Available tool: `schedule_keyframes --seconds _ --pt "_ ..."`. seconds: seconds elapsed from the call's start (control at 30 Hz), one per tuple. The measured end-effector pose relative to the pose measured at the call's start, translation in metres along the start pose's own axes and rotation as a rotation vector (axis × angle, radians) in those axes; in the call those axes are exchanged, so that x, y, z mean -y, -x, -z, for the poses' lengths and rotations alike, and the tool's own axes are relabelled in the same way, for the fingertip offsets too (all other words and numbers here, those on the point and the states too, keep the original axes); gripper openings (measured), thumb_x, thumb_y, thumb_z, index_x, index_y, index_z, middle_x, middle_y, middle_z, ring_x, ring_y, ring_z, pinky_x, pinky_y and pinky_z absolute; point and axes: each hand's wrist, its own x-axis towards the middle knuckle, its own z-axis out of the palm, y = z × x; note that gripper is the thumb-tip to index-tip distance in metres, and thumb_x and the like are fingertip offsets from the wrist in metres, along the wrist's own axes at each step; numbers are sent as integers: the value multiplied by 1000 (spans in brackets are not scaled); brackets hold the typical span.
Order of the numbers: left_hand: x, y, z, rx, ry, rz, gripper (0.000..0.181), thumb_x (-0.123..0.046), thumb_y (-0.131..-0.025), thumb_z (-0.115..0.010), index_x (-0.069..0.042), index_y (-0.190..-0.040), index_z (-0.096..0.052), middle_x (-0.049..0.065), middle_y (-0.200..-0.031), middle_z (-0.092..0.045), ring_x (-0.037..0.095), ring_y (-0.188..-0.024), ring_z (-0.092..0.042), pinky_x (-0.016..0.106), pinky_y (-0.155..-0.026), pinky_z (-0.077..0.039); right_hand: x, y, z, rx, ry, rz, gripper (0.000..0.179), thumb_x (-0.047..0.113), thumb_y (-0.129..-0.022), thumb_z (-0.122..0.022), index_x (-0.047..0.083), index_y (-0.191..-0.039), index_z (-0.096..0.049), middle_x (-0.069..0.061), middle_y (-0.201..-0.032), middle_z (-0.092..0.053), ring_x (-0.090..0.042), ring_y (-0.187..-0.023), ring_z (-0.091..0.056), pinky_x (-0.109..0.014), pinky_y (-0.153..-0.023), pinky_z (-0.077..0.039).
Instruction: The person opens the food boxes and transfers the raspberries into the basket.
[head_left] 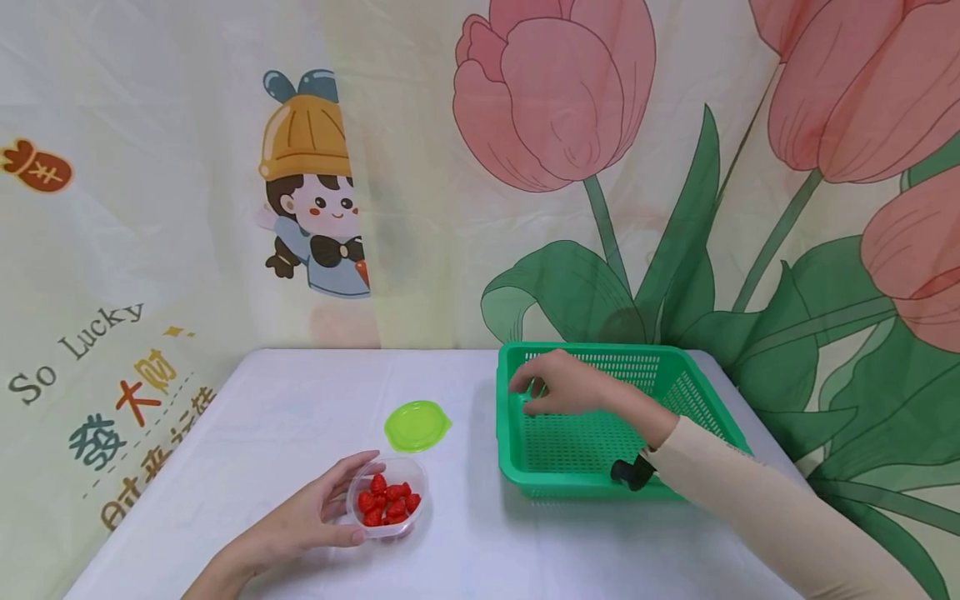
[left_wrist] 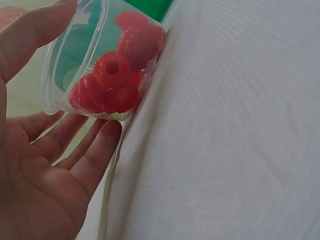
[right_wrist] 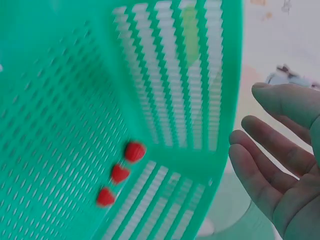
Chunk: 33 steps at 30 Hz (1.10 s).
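Observation:
My left hand (head_left: 303, 510) holds a small clear plastic tub (head_left: 403, 467) on the white table, thumb on one side and fingers on the other. Several red raspberries (left_wrist: 111, 70) lie in the bottom of the tub, which stands upright. Over the left part of a green slotted basket (head_left: 562, 482) hovers my right hand (head_left: 564, 385), its fingers loosely bent and holding nothing. In the right wrist view, three raspberries (right_wrist: 120, 173) lie in a row on the basket floor by one wall; in the head view the right hand hides them.
A bright green lid (head_left: 417, 425) lies flat on the white table (head_left: 300, 408), behind the tub and left of the basket. Behind the table hangs a printed curtain (head_left: 420, 208) with tulips and a cartoon figure. A black wrist camera (head_left: 632, 473) shows at the right sleeve.

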Motion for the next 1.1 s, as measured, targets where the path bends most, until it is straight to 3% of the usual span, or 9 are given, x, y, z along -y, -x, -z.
schedule_keyframes --seconds 0.07,0.3,0.5,0.73,1.1 --pt "-1 1 0 4 2 -14 97 -18 -89 -85 -18 -167 -27 18 -170 -32 48 -159 -21 10 -104 -42 10 -5 -5 -9 11 31 27 5 -95 -77 4 -122 -76 -9 -119 -76 -19 -97 -74 -28 -86 -61" --pt "0 0 1 5 1 -22 96 -16 -90 -84 -18 -167 -27 16 -170 -32 46 -158 -23 13 -107 -43 44 -18 -21 -19 -36 36 29 5 -95 -79 9 -123 -76 -1 -118 -76 -15 -96 -74 -22 -85 -59" --pt "0 -1 0 4 11 5 96 -17 -90 -84 -19 -167 -26 16 -171 -31 46 -158 -22 11 -105 -42 64 -33 -39 11 -46 68 28 8 -95 -80 9 -123 -76 -2 -117 -76 -12 -96 -71 -33 -89 -62" --pt "0 0 0 5 16 14 97 -18 -90 -84 -18 -168 -25 15 -171 -31 45 -158 -23 11 -104 -43 79 -53 -66 66 -23 113 29 12 -95 -82 11 -123 -77 4 -114 -76 -1 -92 -68 -21 -87 -58" --pt "5 0 2 23 15 -33 95 -14 -93 -82 -19 -168 -24 13 -170 -32 43 -156 -30 14 -107 -44 96 -74 -105 118 -54 133 30 9 -94 -82 9 -123 -78 -1 -116 -78 1 -90 -67 -15 -84 -56"
